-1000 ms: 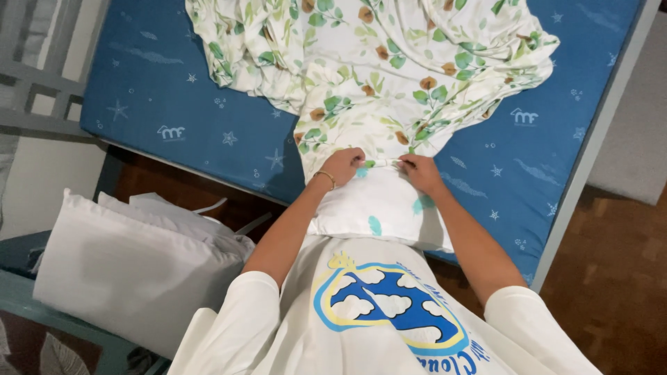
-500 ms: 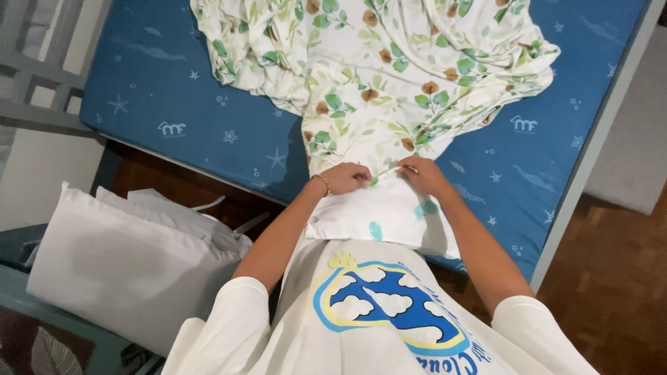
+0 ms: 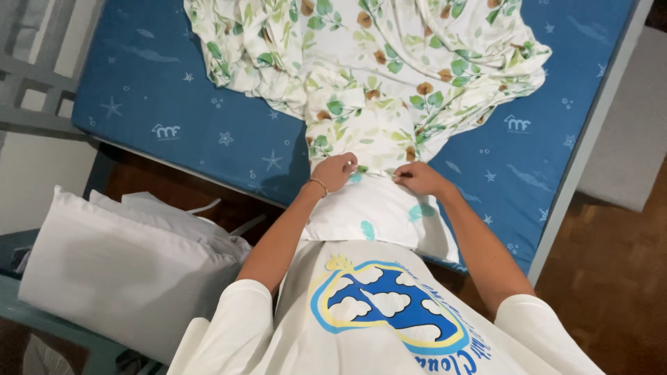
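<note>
A white pillow (image 3: 379, 217) with small teal marks lies at the near edge of a blue mattress (image 3: 160, 104). A white cover with green leaves and brown flowers (image 3: 375, 62) is bunched over the pillow's far end and spreads up the mattress. My left hand (image 3: 335, 171), with a thin bracelet at the wrist, grips the cover's edge on the pillow's left side. My right hand (image 3: 418, 178) grips the same edge on the right side. Both hands are closed on the fabric, a short gap apart.
A stack of white pillows (image 3: 118, 267) lies at the lower left on a teal surface. The mattress's pale frame edge (image 3: 587, 146) runs down the right side, with brown parquet floor (image 3: 611, 278) and a grey rug (image 3: 625, 132) beyond. A grey rail (image 3: 35, 90) stands at left.
Both hands have shifted slightly up the pillow with the cover's edge. The visible part of the pillow looks a little longer as the view dips.
</note>
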